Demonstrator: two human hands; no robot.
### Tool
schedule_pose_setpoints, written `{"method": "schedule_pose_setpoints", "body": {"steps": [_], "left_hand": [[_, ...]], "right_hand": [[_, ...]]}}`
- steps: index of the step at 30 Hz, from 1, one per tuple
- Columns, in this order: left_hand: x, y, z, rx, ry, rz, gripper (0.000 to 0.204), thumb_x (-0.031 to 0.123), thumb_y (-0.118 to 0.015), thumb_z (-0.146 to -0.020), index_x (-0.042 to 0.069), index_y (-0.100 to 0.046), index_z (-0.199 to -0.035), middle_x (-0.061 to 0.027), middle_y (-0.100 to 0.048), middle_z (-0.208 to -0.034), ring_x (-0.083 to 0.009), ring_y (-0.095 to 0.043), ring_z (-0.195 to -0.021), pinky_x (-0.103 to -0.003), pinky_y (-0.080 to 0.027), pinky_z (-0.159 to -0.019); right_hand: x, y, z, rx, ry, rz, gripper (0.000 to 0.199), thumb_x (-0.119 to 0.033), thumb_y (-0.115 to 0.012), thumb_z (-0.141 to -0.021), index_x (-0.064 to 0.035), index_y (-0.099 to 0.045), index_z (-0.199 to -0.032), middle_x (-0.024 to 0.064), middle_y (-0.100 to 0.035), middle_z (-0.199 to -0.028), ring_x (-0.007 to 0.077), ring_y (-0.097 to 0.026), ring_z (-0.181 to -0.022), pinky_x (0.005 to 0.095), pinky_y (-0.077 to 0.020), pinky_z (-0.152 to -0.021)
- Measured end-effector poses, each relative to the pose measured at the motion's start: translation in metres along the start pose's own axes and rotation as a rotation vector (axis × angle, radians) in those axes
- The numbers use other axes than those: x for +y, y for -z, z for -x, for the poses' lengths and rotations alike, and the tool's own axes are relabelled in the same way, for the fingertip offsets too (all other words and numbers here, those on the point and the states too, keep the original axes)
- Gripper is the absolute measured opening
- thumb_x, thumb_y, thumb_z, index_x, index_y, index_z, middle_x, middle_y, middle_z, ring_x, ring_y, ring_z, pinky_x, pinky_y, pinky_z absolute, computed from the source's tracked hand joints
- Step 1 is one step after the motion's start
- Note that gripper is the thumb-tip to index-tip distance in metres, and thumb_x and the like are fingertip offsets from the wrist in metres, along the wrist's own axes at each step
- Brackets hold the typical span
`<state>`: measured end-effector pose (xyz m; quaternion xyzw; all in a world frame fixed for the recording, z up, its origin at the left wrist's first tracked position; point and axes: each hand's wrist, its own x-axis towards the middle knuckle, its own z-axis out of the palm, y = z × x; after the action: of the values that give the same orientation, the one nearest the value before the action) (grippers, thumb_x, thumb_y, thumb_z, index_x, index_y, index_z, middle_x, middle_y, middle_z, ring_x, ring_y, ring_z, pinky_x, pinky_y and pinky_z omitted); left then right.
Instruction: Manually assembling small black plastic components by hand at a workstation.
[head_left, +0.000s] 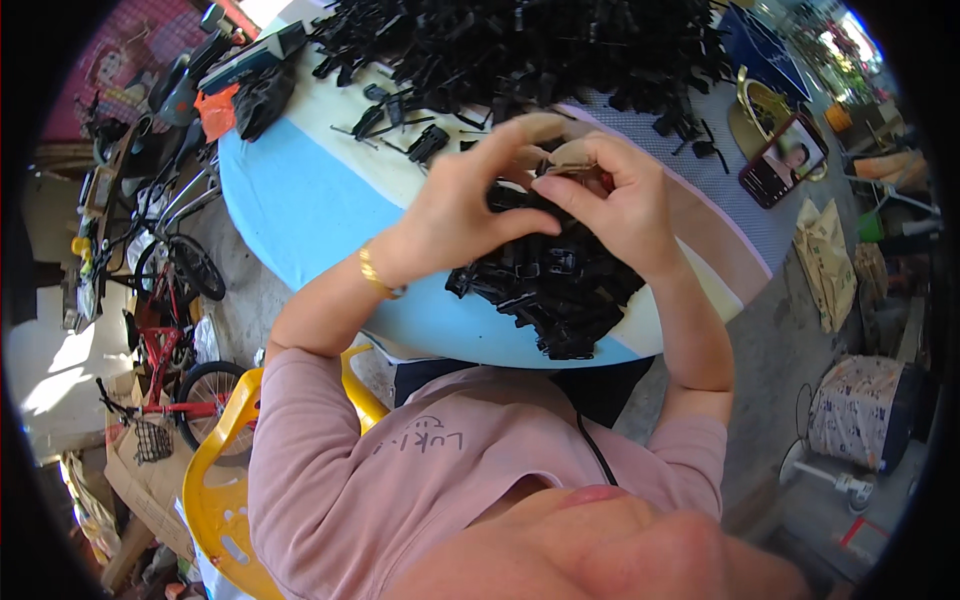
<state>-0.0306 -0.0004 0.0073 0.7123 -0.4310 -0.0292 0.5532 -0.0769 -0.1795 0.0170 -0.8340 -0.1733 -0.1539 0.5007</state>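
Both the left hand [470,205] and the right hand [615,200] pinch one small black plastic clip [512,195] tightly above the near pile of black plastic clips [550,285], probably to press its parts together.

Under our left hand [455,205] and right hand [610,195] we see a small pile of black plastic clips [550,285]. They look hard and a bit shiny. Past our fingers lies a much bigger heap of black plastic pieces [530,45], shiny where the sun hits them. The table [300,205] below our hands wears a smooth, soft-looking cover, pale blue and cream, and it is matt. On our left wrist sits a gold metal bracelet [375,272] that shines. Near our left elbow is a glossy yellow plastic chair [215,460]. Our pink shirt [400,470] is soft cloth.
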Motion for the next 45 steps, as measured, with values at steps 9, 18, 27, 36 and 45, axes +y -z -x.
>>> {"method": "schedule_pose_setpoints", "body": {"steps": [9, 18, 27, 36, 45], "left_hand": [[-0.028, 0.019, -0.007, -0.405, 0.151, 0.933, 0.049, -0.002, -0.072, -0.068, 0.000, -0.047, -0.110, -0.0105, -0.053, -0.111, -0.0191, -0.060, -0.091, -0.028, -0.052, -0.074], [-0.022, 0.007, -0.006, -0.228, 0.402, 0.892, 0.017, 0.002, -0.066, -0.078, 0.000, -0.051, -0.086, -0.0068, -0.060, -0.084, -0.0137, -0.062, -0.080, -0.024, -0.051, -0.073], [-0.015, -0.001, 0.001, 0.124, 0.156, 0.521, 0.029, -0.006, -0.063, -0.078, -0.002, -0.052, -0.104, -0.0062, -0.058, -0.098, -0.0122, -0.058, -0.091, -0.025, -0.050, -0.081], [-0.016, -0.011, 0.008, 0.265, 0.132, 0.472, 0.022, 0.000, -0.066, -0.076, -0.003, -0.059, -0.097, -0.0065, -0.063, -0.092, -0.0087, -0.059, -0.082, -0.022, -0.050, -0.072], [-0.013, -0.006, 0.004, 0.221, -0.257, -0.261, 0.024, 0.000, -0.071, -0.069, 0.000, -0.063, -0.091, -0.0129, -0.064, -0.095, -0.0213, -0.063, -0.081, -0.026, -0.050, -0.070]], "right_hand": [[0.007, 0.008, -0.003, -0.163, -0.049, -0.579, 0.020, -0.011, -0.070, -0.075, 0.0014, -0.061, -0.087, -0.0012, -0.053, -0.073, 0.0043, -0.049, -0.066, 0.0173, -0.0377, -0.057], [0.004, -0.003, 0.001, -0.005, -0.140, -0.370, 0.018, -0.005, -0.061, -0.082, 0.0017, -0.059, -0.099, 0.0005, -0.056, -0.076, 0.0059, -0.051, -0.069, 0.0196, -0.0422, -0.063], [0.002, -0.013, 0.004, -0.014, -0.078, -0.131, 0.010, -0.008, -0.053, -0.089, 0.0013, -0.057, -0.088, -0.0001, -0.055, -0.072, 0.0042, -0.050, -0.066, 0.0170, -0.0395, -0.060], [0.001, -0.016, 0.006, -0.001, -0.057, -0.102, 0.012, -0.009, -0.052, -0.089, 0.0009, -0.058, -0.086, -0.0013, -0.054, -0.064, 0.0034, -0.048, -0.059, 0.0168, -0.0368, -0.054], [0.008, 0.005, -0.003, -0.218, -0.316, -0.224, 0.010, -0.007, -0.052, -0.087, 0.0004, -0.060, -0.086, -0.0023, -0.053, -0.063, 0.0026, -0.044, -0.055, 0.0172, -0.0346, -0.049]]}}
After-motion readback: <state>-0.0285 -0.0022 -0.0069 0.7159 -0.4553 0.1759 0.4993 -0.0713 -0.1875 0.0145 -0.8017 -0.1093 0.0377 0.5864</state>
